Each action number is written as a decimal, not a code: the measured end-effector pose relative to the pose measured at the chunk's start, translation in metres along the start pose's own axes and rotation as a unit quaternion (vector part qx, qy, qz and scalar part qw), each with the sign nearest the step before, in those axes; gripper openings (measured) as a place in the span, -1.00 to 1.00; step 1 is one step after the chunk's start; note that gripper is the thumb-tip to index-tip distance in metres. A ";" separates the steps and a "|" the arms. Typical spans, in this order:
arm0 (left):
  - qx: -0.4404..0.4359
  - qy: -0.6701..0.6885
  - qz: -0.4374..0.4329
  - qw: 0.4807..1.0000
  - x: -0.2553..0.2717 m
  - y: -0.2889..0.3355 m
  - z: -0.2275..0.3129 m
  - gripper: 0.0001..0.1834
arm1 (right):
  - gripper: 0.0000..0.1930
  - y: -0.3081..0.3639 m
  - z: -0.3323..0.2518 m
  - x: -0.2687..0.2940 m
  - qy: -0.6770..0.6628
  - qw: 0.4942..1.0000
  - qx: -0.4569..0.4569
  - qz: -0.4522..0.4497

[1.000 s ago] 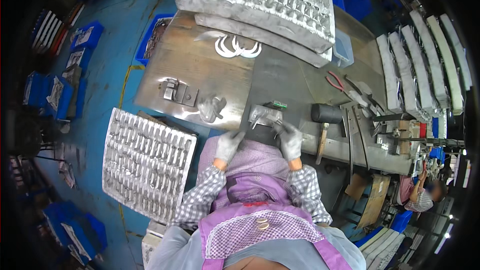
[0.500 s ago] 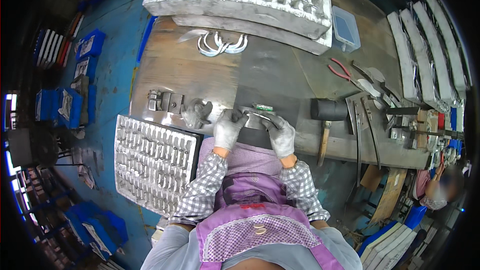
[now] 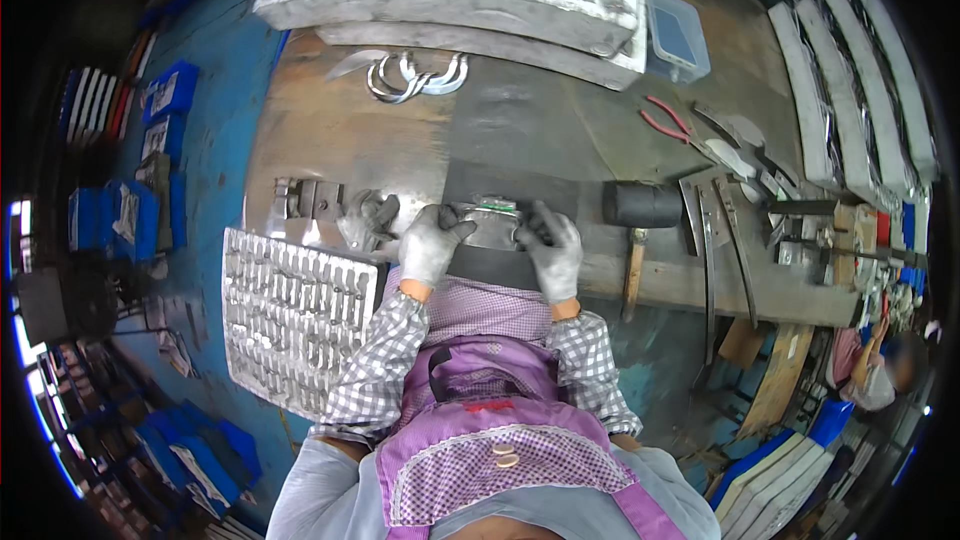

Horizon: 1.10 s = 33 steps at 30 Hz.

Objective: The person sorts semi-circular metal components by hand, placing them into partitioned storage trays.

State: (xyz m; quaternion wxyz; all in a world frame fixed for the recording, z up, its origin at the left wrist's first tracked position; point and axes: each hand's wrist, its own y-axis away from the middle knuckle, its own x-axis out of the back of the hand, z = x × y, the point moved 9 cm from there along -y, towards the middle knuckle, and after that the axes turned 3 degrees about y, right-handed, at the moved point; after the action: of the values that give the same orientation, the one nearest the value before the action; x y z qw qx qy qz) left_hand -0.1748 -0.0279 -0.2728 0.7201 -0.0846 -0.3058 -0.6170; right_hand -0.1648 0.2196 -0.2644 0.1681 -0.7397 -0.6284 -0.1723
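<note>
Both my hands wear grey-white gloves with darkened fingertips. My left hand (image 3: 430,246) pinches the left end of a small shiny metal plate (image 3: 493,230) at the front of the bench. My right hand (image 3: 554,252) is beside the plate's right end, thumb and forefinger apart and slightly blurred. Just behind the plate sits a small green-and-silver piece (image 3: 490,206), partly covered by it. Left of my left hand lie a crumpled grey glove (image 3: 367,221) and a small metal block fixture (image 3: 308,202).
A foam tray of metal parts (image 3: 300,315) stands at my left; stacked foam trays (image 3: 450,15) fill the back. Curved metal pieces (image 3: 418,77) lie before them. To the right are a black-headed mallet (image 3: 642,206), red-handled pliers (image 3: 667,120), long files (image 3: 708,250) and a clear plastic box (image 3: 677,35).
My right hand has loosened from the plate and its fingers have spread. More of the plate's face shows now. The whole view has shifted slightly.
</note>
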 end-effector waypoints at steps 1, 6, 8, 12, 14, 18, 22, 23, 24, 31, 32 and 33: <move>0.000 0.003 0.009 1.000 0.003 0.002 0.000 -0.60 | -0.57 0.002 0.003 -0.002 -0.004 1.000 0.011 -0.014; -0.009 -0.201 0.051 0.978 -0.031 -0.004 -0.068 -0.52 | -0.56 0.008 -0.012 -0.025 0.122 0.989 0.073 -0.030; -0.078 -0.029 0.006 0.997 -0.022 0.015 -0.046 -0.47 | -0.66 0.019 -0.046 -0.018 0.114 0.990 0.083 -0.028; 0.129 0.395 -0.178 0.892 0.026 0.097 -0.030 -0.13 | -0.80 0.078 -0.105 -0.049 0.235 0.892 0.386 -0.002; 0.135 0.414 -0.069 0.898 0.047 0.113 -0.087 -0.42 | -0.72 0.110 -0.132 -0.097 0.170 0.867 0.459 -0.089; -0.038 -0.257 0.209 0.943 0.147 0.152 -0.239 -0.68 | -0.62 0.115 -0.115 -0.131 0.140 0.902 0.344 -0.218; 0.208 -0.188 0.378 0.882 0.276 0.212 -0.467 -0.72 | -0.71 0.097 -0.095 -0.110 0.185 0.932 0.236 -0.204; 0.186 -0.069 0.488 0.850 0.308 0.249 -0.514 -0.68 | -0.72 0.096 -0.092 -0.119 0.199 0.922 0.243 -0.227; 0.196 -0.070 0.478 0.853 0.320 0.259 -0.542 -0.62 | -0.72 0.094 -0.091 -0.122 0.198 0.919 0.249 -0.232; 0.337 -0.202 0.452 0.801 0.315 0.236 -0.538 -0.49 | -0.78 0.103 -0.078 -0.077 0.315 0.894 0.203 -0.246; 0.319 -0.287 0.427 0.796 0.298 0.221 -0.521 -0.48 | -0.79 0.106 -0.072 -0.062 0.339 0.892 0.198 -0.223; 0.304 -0.284 0.412 0.811 0.280 0.210 -0.521 -0.48 | -0.81 0.110 -0.079 -0.062 0.337 0.885 0.229 -0.225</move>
State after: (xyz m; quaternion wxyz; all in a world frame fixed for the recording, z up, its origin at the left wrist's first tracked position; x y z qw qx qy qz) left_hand 0.2123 -0.4754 -0.4827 0.7767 -0.1511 -0.6053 -0.0867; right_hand -0.0686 0.1114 -0.2267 0.4909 -0.4167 -0.7057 -0.2955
